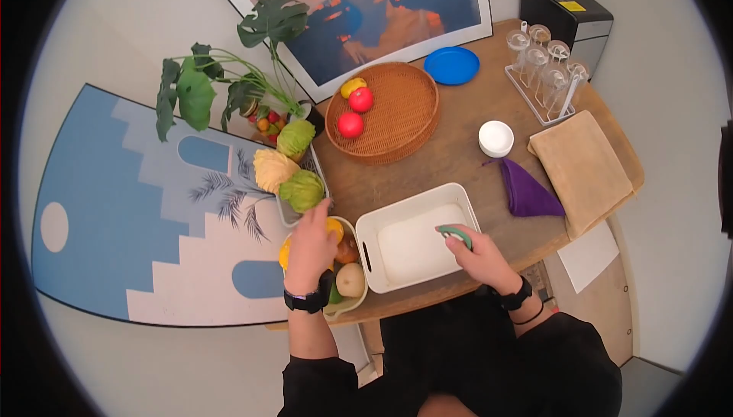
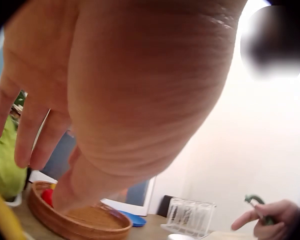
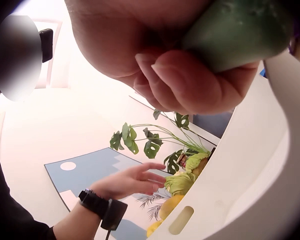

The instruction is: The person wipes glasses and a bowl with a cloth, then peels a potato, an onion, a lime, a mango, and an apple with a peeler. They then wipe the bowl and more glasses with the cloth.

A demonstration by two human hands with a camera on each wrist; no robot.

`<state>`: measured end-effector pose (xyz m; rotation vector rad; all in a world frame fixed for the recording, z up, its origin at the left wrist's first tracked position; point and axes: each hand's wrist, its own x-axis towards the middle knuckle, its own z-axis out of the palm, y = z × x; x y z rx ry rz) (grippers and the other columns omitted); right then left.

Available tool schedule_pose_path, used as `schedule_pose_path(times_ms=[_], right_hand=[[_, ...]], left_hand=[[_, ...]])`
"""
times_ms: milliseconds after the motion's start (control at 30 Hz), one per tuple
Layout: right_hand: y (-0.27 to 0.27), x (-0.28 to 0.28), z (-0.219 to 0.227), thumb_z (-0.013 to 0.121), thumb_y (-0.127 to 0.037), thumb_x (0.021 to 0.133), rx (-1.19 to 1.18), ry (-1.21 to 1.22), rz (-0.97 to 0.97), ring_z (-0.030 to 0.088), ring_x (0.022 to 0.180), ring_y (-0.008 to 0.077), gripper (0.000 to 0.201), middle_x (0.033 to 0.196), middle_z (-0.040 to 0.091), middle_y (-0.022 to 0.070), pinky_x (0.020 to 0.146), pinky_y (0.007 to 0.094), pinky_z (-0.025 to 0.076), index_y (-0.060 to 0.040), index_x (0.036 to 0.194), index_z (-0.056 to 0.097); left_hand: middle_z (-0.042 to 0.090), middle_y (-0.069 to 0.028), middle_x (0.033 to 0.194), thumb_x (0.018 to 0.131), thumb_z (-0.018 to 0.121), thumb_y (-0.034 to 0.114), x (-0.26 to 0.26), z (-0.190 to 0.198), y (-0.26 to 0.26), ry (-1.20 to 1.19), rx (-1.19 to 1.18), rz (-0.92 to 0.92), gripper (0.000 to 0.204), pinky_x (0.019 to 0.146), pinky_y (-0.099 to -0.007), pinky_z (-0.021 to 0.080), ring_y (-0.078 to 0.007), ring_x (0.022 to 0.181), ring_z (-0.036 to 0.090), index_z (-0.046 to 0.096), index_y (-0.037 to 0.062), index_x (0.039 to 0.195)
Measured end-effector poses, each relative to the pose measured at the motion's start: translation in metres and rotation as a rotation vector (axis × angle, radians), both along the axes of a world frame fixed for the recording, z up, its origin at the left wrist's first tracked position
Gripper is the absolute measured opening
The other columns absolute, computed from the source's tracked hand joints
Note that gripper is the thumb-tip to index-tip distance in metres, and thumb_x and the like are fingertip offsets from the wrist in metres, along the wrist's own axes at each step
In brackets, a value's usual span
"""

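In the head view the left hand (image 1: 311,249) hovers over the bowl (image 1: 356,295) of fruit and vegetables, beside the lower green cabbage (image 1: 302,191). Its fingers are extended and hold nothing in the left wrist view, where the palm (image 2: 140,90) fills much of the picture. The right hand (image 1: 485,261) grips a green-handled tool (image 1: 456,234) above the right side of the white bin (image 1: 418,273). Curled fingers (image 3: 190,85) wrap the green handle (image 3: 240,35) in the right wrist view; the tool's far end cannot be made out.
Behind the bin are a wicker tray (image 1: 397,111) with two red items and a yellow one, and a blue plate (image 1: 452,66). To the right stand white bowls (image 1: 496,139), a purple cloth (image 1: 528,191), a brown cloth (image 1: 582,169) and a glass rack (image 1: 546,115). A plant (image 1: 195,96) rises at left.
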<state>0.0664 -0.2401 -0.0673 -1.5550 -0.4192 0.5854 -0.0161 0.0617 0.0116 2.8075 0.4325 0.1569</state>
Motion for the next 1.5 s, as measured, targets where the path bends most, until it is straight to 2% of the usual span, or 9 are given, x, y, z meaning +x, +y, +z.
schedule_pose_path(times_ms=[200, 333, 433, 633, 967, 1167, 1233, 1333, 1500], right_hand=[[0.007, 0.010, -0.007, 0.059, -0.026, 0.102, -0.012, 0.001, 0.030, 0.055, 0.065, 0.0124, 0.032, 0.074, 0.062, 0.0057, 0.064, 0.0295, 0.049, -0.0073, 0.127, 0.065], [0.007, 0.014, -0.002, 0.059, -0.022, 0.102, -0.035, 0.034, 0.052, 0.051, 0.067, 0.0060, 0.031, 0.077, 0.059, 0.0001, 0.063, 0.0249, 0.046, -0.0053, 0.127, 0.065], [0.006, 0.014, -0.005, 0.059, -0.029, 0.101, -0.073, -0.050, 0.071, 0.065, 0.065, 0.0246, 0.032, 0.074, 0.065, 0.0147, 0.066, 0.0334, 0.052, -0.0116, 0.128, 0.065], [0.003, 0.020, -0.004, 0.059, -0.029, 0.102, -0.089, -0.009, 0.139, 0.064, 0.060, 0.0257, 0.033, 0.068, 0.062, 0.0131, 0.061, 0.0354, 0.050, -0.0125, 0.130, 0.063], [0.004, 0.021, 0.000, 0.059, -0.027, 0.101, -0.093, -0.011, 0.137, 0.065, 0.061, 0.0269, 0.032, 0.068, 0.062, 0.0140, 0.061, 0.0353, 0.051, -0.0122, 0.129, 0.063], [0.006, 0.018, -0.008, 0.059, -0.028, 0.101, -0.079, -0.056, 0.071, 0.064, 0.062, 0.0232, 0.032, 0.071, 0.063, 0.0115, 0.063, 0.0343, 0.050, -0.0107, 0.128, 0.063], [0.006, 0.016, -0.009, 0.056, -0.026, 0.103, -0.015, 0.033, 0.055, 0.056, 0.057, 0.0122, 0.032, 0.066, 0.056, 0.0026, 0.057, 0.0291, 0.046, -0.0080, 0.129, 0.063], [-0.001, 0.018, 0.007, 0.053, -0.024, 0.106, 0.187, 0.321, 0.034, 0.044, 0.056, 0.0025, 0.032, 0.066, 0.046, -0.0057, 0.052, 0.0229, 0.037, -0.0054, 0.131, 0.062], [-0.002, 0.002, 0.038, 0.051, -0.021, 0.107, 0.229, 0.268, 0.014, 0.037, 0.056, 0.0002, 0.033, 0.067, 0.044, -0.0089, 0.052, 0.0202, 0.033, -0.0055, 0.135, 0.059]], left_hand=[[0.060, -0.0261, 0.126, 0.086, 0.069, 0.018, 0.127, -0.013, 0.014, 0.110, -0.078, -0.278, 0.059, 0.100, -0.0452, 0.048, -0.0421, 0.118, 0.058, 0.048, 0.0036, 0.139], [0.049, -0.0261, 0.142, 0.083, 0.072, 0.028, 0.238, -0.069, 0.069, 0.126, 0.083, -0.037, 0.075, 0.104, -0.0499, 0.047, -0.0448, 0.125, 0.054, 0.038, 0.0072, 0.147], [0.042, -0.0256, 0.149, 0.080, 0.076, 0.037, 0.284, -0.108, 0.095, 0.075, 0.110, 0.202, 0.087, 0.108, -0.0522, 0.042, -0.0457, 0.132, 0.048, 0.033, 0.0103, 0.150], [0.043, -0.0271, 0.145, 0.074, 0.081, 0.050, 0.319, -0.136, 0.105, 0.077, 0.077, 0.365, 0.097, 0.115, -0.0515, 0.034, -0.0435, 0.139, 0.041, 0.034, 0.0120, 0.150], [0.050, -0.0333, 0.136, 0.067, 0.086, 0.045, 0.298, -0.115, 0.076, 0.249, -0.020, 0.197, 0.100, 0.103, -0.0454, 0.049, -0.0473, 0.122, 0.057, 0.037, 0.0061, 0.145], [0.061, -0.0146, 0.123, 0.076, 0.085, 0.035, 0.227, -0.026, -0.010, -0.109, -0.750, -0.017, 0.080, 0.093, -0.0413, 0.054, -0.0311, 0.116, 0.063, 0.046, 0.0085, 0.140], [0.058, -0.0140, 0.130, 0.086, 0.075, 0.028, 0.180, -0.004, -0.041, -0.108, -1.081, -0.091, 0.067, 0.093, -0.0386, 0.055, -0.0271, 0.115, 0.063, 0.044, 0.0062, 0.142], [0.052, -0.0180, 0.139, 0.087, 0.071, 0.028, 0.116, -0.003, -0.072, -0.225, -1.462, -0.178, 0.071, 0.094, -0.0462, 0.057, -0.0328, 0.120, 0.061, 0.040, 0.0071, 0.146], [0.042, -0.0232, 0.150, 0.089, 0.063, 0.038, 0.044, -0.042, -0.091, -0.219, -2.052, -0.261, 0.075, 0.092, -0.0535, 0.059, -0.0410, 0.126, 0.056, 0.035, 0.0080, 0.151]])
